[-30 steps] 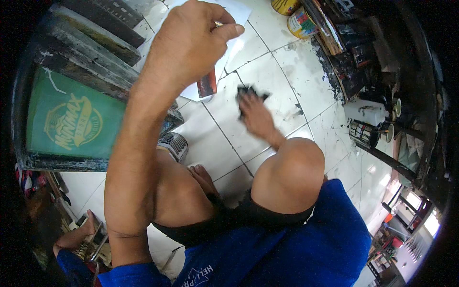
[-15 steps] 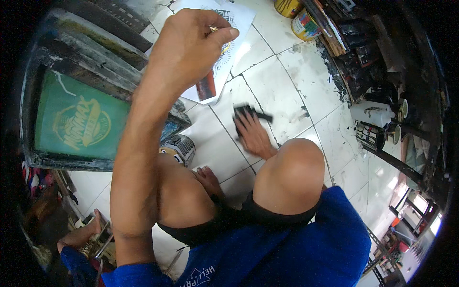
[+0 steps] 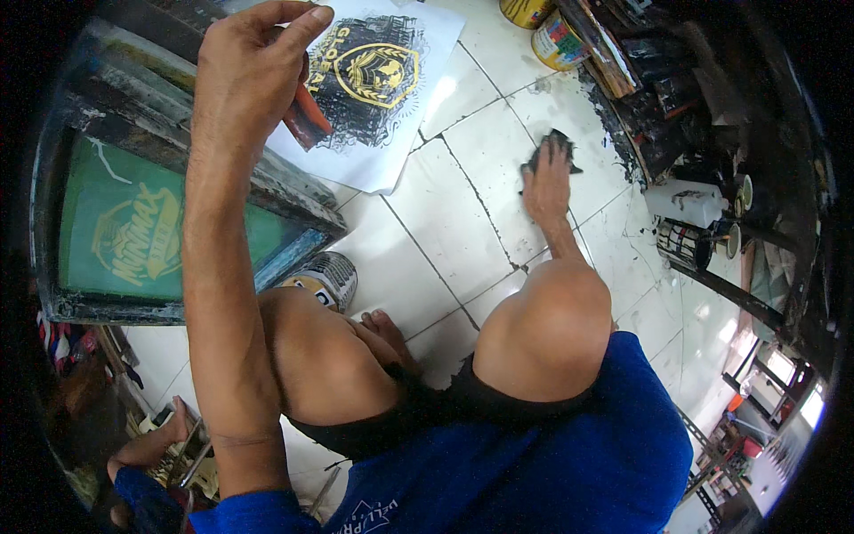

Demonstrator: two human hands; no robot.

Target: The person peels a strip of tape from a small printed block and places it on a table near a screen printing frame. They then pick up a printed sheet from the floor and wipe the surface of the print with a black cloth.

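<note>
My left hand [image 3: 253, 67] is raised at the upper left with thumb and forefinger together. A flat orange-brown strip with a dark end [image 3: 308, 122] sticks out below its fingers; most of the strip is hidden. Beyond it lies a white paper sheet [image 3: 431, 71] with a black and yellow crest print. My right hand [image 3: 546, 187] presses a black rag [image 3: 560, 142] flat against the white tiled floor [image 3: 463, 169], its fingers spread over the cloth.
Framed printing screens, one with green mesh [image 3: 98, 205], lean at the left. A can [image 3: 334, 278] stands by my left leg. Paint tins [image 3: 560, 46] and a stained rack with a white plastic bottle [image 3: 685, 203] line the right. Another person's arm [image 3: 147, 449] shows at lower left.
My right hand has slid the black rag forward and to the right over the tiles. My left hand has moved left with the orange-brown strip, uncovering more of the printed sheet.
</note>
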